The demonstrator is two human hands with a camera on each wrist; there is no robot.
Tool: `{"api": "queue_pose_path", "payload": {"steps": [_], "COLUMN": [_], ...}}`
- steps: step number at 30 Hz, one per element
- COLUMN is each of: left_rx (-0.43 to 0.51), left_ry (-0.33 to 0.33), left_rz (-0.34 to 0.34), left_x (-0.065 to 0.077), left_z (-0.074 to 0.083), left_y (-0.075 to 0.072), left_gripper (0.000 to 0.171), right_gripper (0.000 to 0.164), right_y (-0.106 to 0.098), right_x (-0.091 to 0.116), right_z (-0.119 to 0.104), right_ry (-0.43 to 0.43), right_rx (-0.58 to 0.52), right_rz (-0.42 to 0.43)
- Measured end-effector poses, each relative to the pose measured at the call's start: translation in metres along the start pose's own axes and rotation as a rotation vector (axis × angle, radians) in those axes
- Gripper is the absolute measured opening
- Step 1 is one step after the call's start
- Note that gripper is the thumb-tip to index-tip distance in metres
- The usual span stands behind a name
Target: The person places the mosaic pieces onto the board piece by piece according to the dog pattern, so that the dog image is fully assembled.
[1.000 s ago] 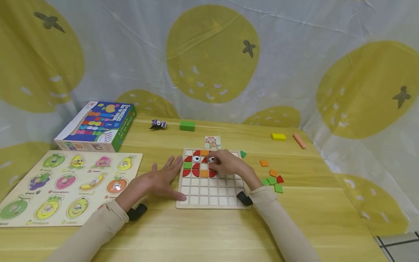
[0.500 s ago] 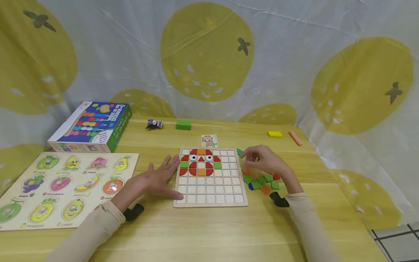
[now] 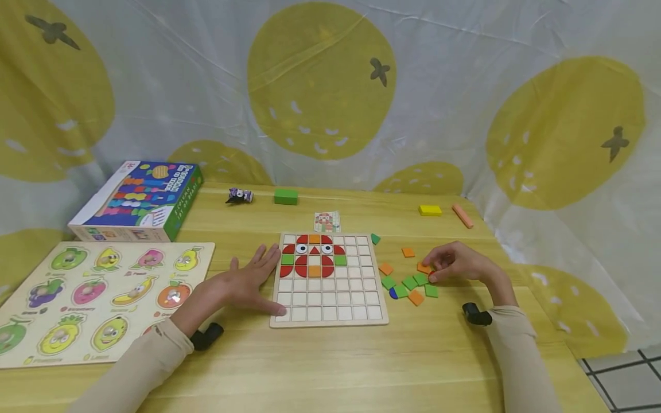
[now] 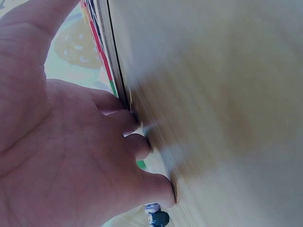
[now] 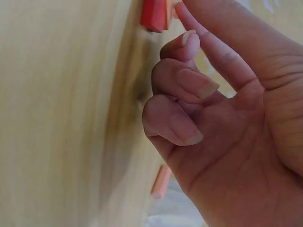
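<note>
My left hand [image 3: 248, 287] lies with fingers spread along the left edge of a wooden grid board [image 3: 330, 298], its thumb on the near left corner. In the left wrist view the palm [image 4: 80, 142] shows, fingertips down on the surface. Several red, orange, green and eye-marked tiles [image 3: 314, 261] form a pattern in the board's upper left. To the right, my right hand [image 3: 462, 267] pinches a small red tile [image 3: 431, 274] between thumb and index finger, beside an orange tile [image 3: 423, 268]. The right wrist view shows the other fingers curled, with the red tile [image 5: 154, 16] at the top edge.
Loose green tiles [image 3: 409, 282], orange tiles [image 3: 415, 297] and a blue-tipped piece [image 3: 394, 293] lie right of the board. A picture card [image 3: 327, 221] sits behind it. Leftward are a fruit puzzle [image 3: 126, 298] and a box [image 3: 136, 201]. Blocks [image 3: 286, 197] and a figurine [image 3: 240, 195] stand farther back.
My right hand has left the board's pattern and moved right to the loose tiles, uncovering the pattern's right side. My left hand keeps its place by the board. The head view has shifted slightly.
</note>
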State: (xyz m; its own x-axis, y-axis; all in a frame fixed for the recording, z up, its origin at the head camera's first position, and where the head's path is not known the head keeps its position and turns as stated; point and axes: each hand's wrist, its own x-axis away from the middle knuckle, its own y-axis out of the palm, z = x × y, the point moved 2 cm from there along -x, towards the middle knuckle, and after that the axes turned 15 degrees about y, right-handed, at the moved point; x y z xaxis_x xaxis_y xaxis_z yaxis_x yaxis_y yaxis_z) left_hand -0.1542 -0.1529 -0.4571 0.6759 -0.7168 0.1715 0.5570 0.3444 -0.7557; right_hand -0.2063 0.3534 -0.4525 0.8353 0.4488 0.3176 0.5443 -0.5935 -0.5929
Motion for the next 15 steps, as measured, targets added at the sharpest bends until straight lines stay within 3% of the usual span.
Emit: {"api": "queue_pose_path", "payload": {"steps": [6, 15], "left_rx": [0.003, -0.012], "left_ry": [0.018, -0.017], "left_rz": [0.009, -0.006], "left_x": [0.0, 0.0002], "left_z": [-0.0027, 0.0016], "left_y": [0.0012, -0.0006], "left_gripper": [0.139, 0.138], "right_gripper": [0.025, 0.02], "right_y": [-0.0036, -0.003], "right_x": [0.0028, 0.0012], "right_z": [0.0069, 0.0105], "right_ry": [0.039, 0.117], "right_rx": [-0.005, -0.009], "right_rz": [0.01, 0.015]}}
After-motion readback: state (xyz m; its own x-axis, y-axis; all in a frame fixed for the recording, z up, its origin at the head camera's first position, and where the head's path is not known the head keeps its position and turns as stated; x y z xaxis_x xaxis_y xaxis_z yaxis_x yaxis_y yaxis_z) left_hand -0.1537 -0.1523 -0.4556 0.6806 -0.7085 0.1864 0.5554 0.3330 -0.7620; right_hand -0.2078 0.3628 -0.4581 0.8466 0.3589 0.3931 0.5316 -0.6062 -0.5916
